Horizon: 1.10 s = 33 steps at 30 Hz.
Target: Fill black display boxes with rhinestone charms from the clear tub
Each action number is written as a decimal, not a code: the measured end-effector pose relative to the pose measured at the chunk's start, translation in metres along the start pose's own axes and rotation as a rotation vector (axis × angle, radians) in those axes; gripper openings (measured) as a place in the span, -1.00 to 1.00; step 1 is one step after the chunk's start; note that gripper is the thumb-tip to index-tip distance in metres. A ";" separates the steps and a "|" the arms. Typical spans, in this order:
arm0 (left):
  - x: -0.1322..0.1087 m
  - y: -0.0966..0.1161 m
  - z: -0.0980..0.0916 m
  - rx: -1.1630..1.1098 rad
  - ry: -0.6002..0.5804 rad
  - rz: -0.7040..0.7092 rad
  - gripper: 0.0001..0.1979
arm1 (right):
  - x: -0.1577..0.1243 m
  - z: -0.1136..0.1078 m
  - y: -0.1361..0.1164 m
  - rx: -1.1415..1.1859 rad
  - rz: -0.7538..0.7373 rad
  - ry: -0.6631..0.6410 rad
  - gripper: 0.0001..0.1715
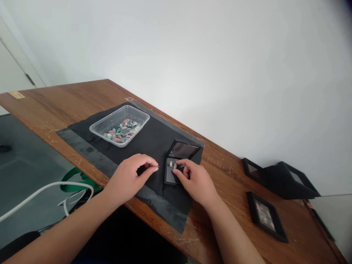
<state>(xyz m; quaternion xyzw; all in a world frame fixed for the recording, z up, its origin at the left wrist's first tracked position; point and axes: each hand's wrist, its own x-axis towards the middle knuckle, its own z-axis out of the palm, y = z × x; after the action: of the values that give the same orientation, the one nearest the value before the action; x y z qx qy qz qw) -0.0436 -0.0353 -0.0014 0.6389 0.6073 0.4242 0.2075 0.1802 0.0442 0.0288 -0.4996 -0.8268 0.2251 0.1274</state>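
A small black display box (171, 177) stands with its lid raised on a black mat (156, 141). Inside its base, my right hand (197, 180) pinches a small pale green stone piece (175, 166) between thumb and index finger. Just left of that piece lies a pinkish one (171, 164). My left hand (129, 178) hovers left of the box, thumb and index fingertips pressed together; whatever may be between them is too small to name. Farther back, a clear plastic tub (121, 143) holds many pink, green and white pieces.
The mat lies on a brown wooden table (79, 91) against a white wall. At the right stand a black case with colourful pieces (265, 216) and more black boxes (291, 179). A white cable (41, 190) and a green strap (74, 183) hang by the near edge.
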 end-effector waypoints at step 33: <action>0.001 0.003 -0.004 -0.042 0.004 -0.039 -0.81 | 0.001 -0.026 0.022 -0.088 -0.021 -0.090 -0.73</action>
<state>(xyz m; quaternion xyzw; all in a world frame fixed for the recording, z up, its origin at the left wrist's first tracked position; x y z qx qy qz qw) -0.0449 -0.0354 0.0033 0.6216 0.6109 0.4341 0.2278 0.2078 0.0607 0.0400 -0.4853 -0.8460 0.2092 0.0702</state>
